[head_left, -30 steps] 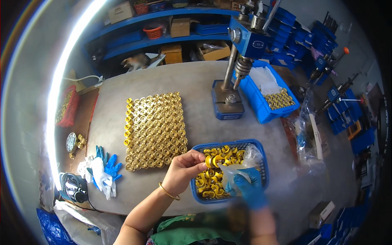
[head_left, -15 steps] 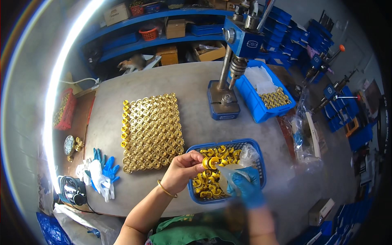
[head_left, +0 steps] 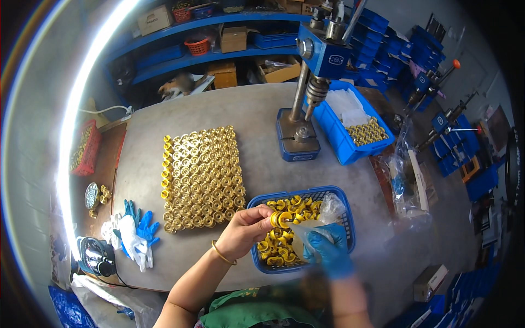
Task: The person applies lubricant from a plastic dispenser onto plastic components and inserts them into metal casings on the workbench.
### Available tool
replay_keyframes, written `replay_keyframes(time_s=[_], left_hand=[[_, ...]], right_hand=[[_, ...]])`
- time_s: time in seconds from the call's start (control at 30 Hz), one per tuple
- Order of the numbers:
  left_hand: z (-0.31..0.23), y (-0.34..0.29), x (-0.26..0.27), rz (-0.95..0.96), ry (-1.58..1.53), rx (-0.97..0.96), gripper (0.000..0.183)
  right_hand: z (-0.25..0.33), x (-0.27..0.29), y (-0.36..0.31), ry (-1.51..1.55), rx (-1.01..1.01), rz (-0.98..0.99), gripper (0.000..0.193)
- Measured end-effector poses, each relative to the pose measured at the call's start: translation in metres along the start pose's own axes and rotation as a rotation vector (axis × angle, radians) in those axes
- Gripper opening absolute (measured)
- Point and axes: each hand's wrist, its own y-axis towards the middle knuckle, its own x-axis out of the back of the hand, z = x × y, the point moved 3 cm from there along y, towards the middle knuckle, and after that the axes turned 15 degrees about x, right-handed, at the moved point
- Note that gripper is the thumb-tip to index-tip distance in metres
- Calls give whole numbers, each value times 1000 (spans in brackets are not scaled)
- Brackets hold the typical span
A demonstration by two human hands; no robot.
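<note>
Over a blue plastic basket full of yellow ring-shaped parts, my left hand, bare with a bangle at the wrist, pinches a yellow-and-brass ring-shaped part. My right hand, in a blue glove, is closed round a pale, translucent sheet, cloth or plastic. The sheet's tip touches or nearly touches the right side of the part. Clear crumpled plastic lies in the basket's far right corner.
Rows of brass parts cover the table left of the basket. A blue drill press stands behind, beside a blue bin with brass parts. Gloves lie at left, near a dark device.
The left hand and the part stay nearly in place. The gloved right hand and the sheet shift only slightly beside the part.
</note>
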Motion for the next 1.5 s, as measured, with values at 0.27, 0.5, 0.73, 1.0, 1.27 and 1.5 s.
replay_keyframes(time_s=[0.27,0.5,0.73,1.0,1.27,1.5], left_hand=[[7,2,6,66,-29,44,9],[3,3,2,88,-5,55,12],[6,5,8,122,62,97,16],[-22,-1,3,3,449,-161,13],[-44,-14,-34,-312,863,-325,15],[-24,-12,-29,-416,819,-514,23]], right_hand=[[1,0,1,-73,-4,-49,24],[1,2,1,52,50,8,15],[-5,6,1,49,103,63,17],[-9,17,-2,287,63,-1,24],[2,-14,19,-213,24,129,37],[-1,-2,16,23,65,-126,31]])
